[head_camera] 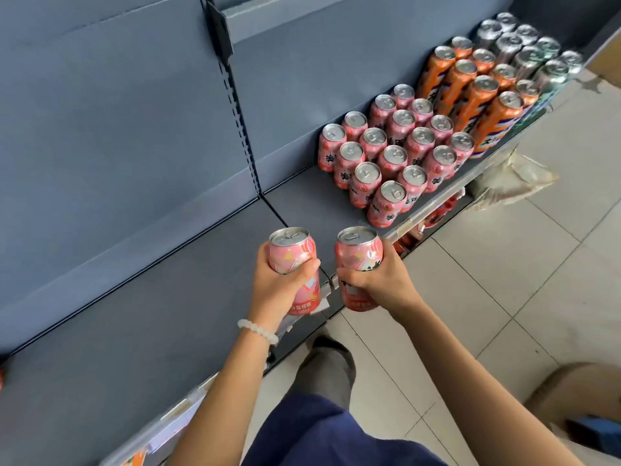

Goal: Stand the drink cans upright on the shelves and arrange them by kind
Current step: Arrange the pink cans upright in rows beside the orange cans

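My left hand [277, 285] grips a pink can [293, 253] upright, and my right hand [381, 280] grips a second pink can [358, 255] beside it. Both are held above the front edge of the grey shelf [168, 331]. Further right on the shelf stands a block of several upright pink cans [393, 156]. Behind them come taller orange cans [477, 92], then silver-green cans [527, 52] at the far end.
The shelf's blue back panel [117, 129] rises to the left. More cans show on a lower shelf [437, 213]. A crumpled plastic bag [517, 179] lies on the tiled floor [504, 280], and a cardboard box [578, 398] sits at the lower right.
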